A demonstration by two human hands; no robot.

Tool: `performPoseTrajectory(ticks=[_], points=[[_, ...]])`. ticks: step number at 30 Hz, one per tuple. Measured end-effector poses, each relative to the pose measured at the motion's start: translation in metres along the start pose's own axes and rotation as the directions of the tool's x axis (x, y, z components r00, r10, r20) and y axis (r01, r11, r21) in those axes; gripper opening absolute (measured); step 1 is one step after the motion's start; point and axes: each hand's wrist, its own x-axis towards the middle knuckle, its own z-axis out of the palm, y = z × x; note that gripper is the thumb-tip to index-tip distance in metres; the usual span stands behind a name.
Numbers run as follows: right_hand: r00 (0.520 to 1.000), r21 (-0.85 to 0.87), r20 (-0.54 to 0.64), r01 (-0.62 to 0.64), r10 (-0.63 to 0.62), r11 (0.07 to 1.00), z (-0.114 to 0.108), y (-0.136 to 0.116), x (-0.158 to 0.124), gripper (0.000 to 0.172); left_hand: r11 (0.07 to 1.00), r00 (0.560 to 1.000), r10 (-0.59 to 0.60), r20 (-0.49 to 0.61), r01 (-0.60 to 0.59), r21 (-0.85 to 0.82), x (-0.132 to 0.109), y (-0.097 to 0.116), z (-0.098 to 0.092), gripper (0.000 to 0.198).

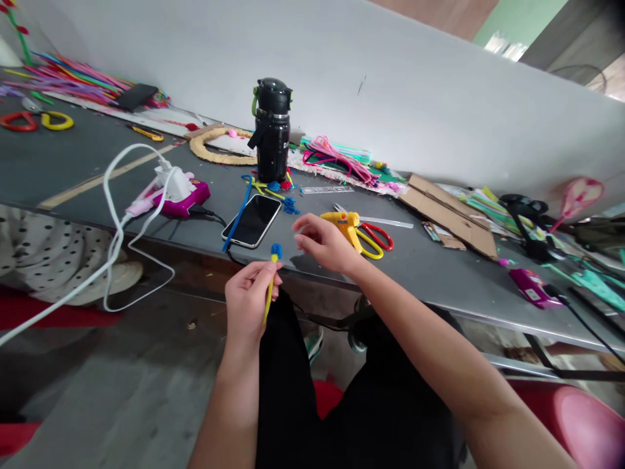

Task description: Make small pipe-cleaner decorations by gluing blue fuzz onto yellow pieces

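My left hand (pixel 250 293) pinches a yellow pipe cleaner stem (pixel 268 301) topped with a small blue tuft (pixel 277 250), just off the table's front edge. My right hand (pixel 322 242) is held to the right of the tuft, fingers bent and apart, with nothing visible in them. Partly behind that hand lies a yellow glue gun (pixel 347 225), and beside it are scissors (pixel 374 240) with red and yellow handles. A phone (pixel 258 220) lies beyond my left hand, and a blue pipe cleaner (pixel 238 213) crosses its left side.
Behind the phone stands a black bottle (pixel 273 140), with blue and yellow scraps (pixel 288 203) at its base. To the left is a purple power box (pixel 188 198) with a white plug and cable (pixel 113 241). Cardboard (pixel 449 215) and pink pipe cleaners (pixel 336 159) lie along the wall.
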Motion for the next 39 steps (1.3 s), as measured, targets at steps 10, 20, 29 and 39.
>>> performPoseTrajectory(ticks=[10, 20, 29, 39], points=[[0.971, 0.422, 0.129, -0.238, 0.202, 0.875, -0.029, -0.022, -0.049, 0.039, 0.998, 0.932, -0.045, 0.359, 0.024, 0.065, -0.016, 0.002, 0.009, 0.014], [0.987, 0.318, 0.027, -0.159, 0.158, 0.935, -0.033, -0.019, -0.046, 0.034, 0.969, 0.914, -0.158, 0.373, 0.071, 0.236, -0.018, 0.0, 0.018, 0.016], [0.917, 0.082, -0.382, 0.154, -0.112, 0.985, -0.049, -0.047, -0.052, 0.03, 0.738, 0.655, -0.404, 0.638, -0.178, 0.65, -0.02, -0.002, 0.021, 0.019], [0.999, -0.335, -0.012, -0.052, 0.051, 0.941, -0.057, -0.019, -0.064, 0.024, 0.877, 0.346, -0.397, 0.85, -0.131, 0.463, -0.03, 0.023, 0.023, 0.018]])
